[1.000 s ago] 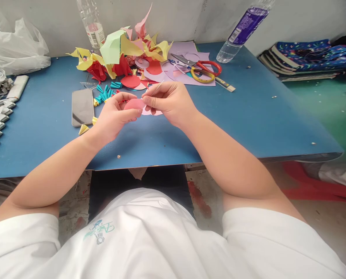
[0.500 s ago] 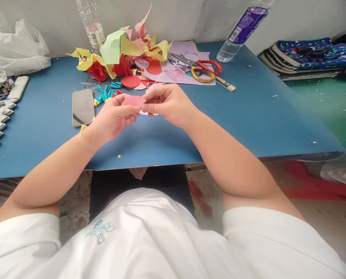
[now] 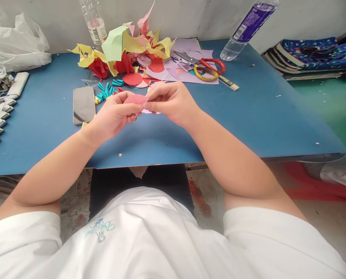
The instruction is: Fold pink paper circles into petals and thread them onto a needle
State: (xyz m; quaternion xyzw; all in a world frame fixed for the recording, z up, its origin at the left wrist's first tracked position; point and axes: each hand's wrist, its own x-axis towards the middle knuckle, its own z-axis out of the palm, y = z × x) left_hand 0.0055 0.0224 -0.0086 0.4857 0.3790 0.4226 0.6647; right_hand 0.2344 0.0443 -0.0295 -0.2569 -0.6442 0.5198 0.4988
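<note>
Above the blue table, my left hand pinches a pink paper circle at its lower edge. My right hand is closed on a thin white stick, which slants across the paper with its lower tip showing below my left fingertips. A paler pink piece shows under the fingers; which hand holds it is hard to tell. The fingertips of both hands meet at the circle's right side. Just beyond them are teal rolled paper pieces and red paper circles.
A phone lies left of my hands. Behind are crumpled coloured paper, red and yellow scissors, a cutter and two bottles. A plastic bag sits at the back left.
The white stick now sticks out below my left fingertips, where its lower end was at the pinch before. The view has shifted slightly.
</note>
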